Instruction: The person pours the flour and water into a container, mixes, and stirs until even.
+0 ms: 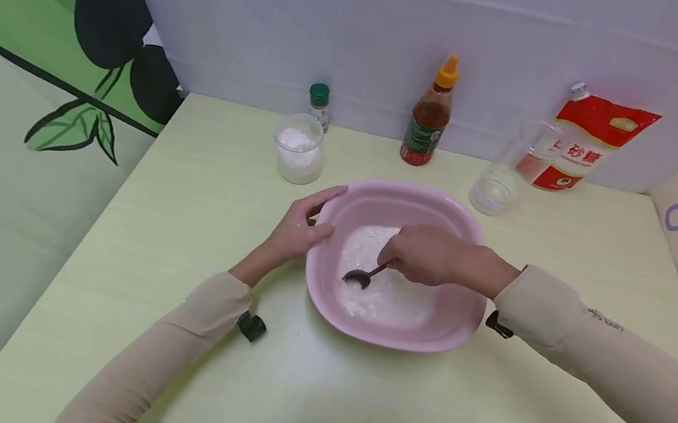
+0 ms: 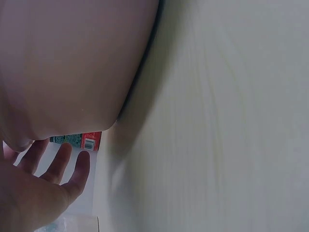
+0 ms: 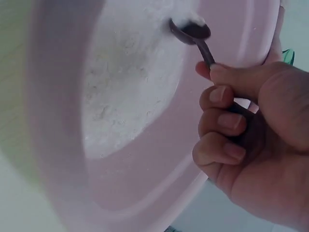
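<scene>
A pink plastic basin (image 1: pixel 327 296) stands on the table with a white, wet-looking mixture (image 1: pixel 404 304) spread over its bottom. My right hand (image 1: pixel 430 255) is over the basin and grips a dark spoon (image 1: pixel 358 278) by its handle. In the right wrist view, the fingers curl round the handle of the spoon (image 3: pixel 205 50), and its bowl is at the white mixture (image 3: pixel 125 82). At the basin's left rim my left hand (image 1: pixel 301 224) holds on, thumb over the rim. The left wrist view shows its other fingers (image 2: pixel 60 162) beneath the rim, beside the outer wall (image 2: pixel 72 63).
Behind the basin stand a glass of white powder (image 1: pixel 300 155), a green-capped shaker (image 1: pixel 319 102), a sauce bottle (image 1: pixel 426 122) with an orange cap, a clear cup (image 1: pixel 498 187) and a red-and-white sugar bag (image 1: pixel 582 148). A curtain (image 1: pixel 370 35) hangs along the table's back edge.
</scene>
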A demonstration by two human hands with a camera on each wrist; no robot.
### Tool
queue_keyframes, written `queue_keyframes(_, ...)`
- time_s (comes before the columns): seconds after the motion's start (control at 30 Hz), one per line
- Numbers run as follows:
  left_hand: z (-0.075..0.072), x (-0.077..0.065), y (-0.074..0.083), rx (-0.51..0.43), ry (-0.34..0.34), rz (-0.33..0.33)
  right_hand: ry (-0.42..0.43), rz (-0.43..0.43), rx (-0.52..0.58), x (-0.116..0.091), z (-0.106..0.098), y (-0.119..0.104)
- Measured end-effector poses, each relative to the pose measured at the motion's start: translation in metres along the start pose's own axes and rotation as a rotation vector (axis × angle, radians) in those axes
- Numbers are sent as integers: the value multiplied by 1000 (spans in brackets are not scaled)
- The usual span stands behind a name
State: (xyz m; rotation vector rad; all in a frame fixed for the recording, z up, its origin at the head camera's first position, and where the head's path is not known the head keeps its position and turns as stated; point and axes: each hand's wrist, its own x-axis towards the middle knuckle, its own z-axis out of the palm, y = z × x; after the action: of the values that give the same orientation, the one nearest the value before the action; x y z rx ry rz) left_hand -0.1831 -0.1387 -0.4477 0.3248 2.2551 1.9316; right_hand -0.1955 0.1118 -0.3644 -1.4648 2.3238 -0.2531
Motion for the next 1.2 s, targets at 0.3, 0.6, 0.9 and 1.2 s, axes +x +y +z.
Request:
queue_keyframes(0.3, -3, 2, -2, 11, 2, -4, -25, 113, 161, -31, -7, 18)
queue_keyframes(0.6, 1, 1, -2, 18, -9, -8, 139, 227, 234, -34, -11, 42)
queue_keyframes(0.9, 1, 2, -2, 5, -3, -5, 124, 173, 235, -20, -10, 38)
queue_keyframes(1.2, -1, 1, -6, 0, 2, 13, 124, 162, 197, -15, -7, 40)
